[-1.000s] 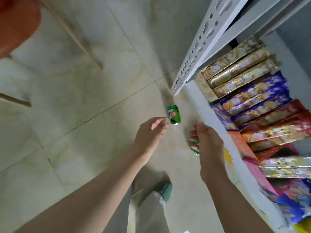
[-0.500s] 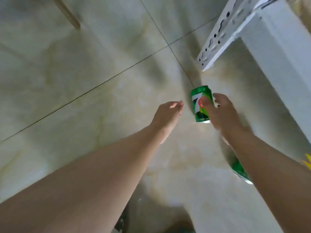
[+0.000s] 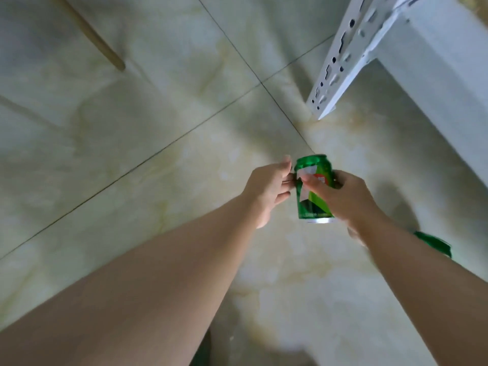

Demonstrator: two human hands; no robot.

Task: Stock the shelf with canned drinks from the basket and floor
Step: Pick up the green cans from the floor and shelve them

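Can (image 3: 313,204), green with a white and red mark, stood just right of the frame's centre, roughly upright, its silver bottom rim showing. The right hand (image 3: 346,199) gripped it from the right, thumb across the label and fingers curled round the far side. The left hand (image 3: 269,188) came in from the left with fingers loosely straight, their tips touching the can's left side near the top; it held nothing. Whether the can rested on the floor (image 3: 158,128) or hung just above it could not be told.

A second can (image 3: 433,243), also green and blurred, lay at the right of the frame, mostly hidden behind the right forearm. A white slotted post (image 3: 340,59) slanted down from the upper right, joined to the white shelf (image 3: 443,75) in that corner. A wooden leg (image 3: 92,35) crossed the upper left over the pale tiles.
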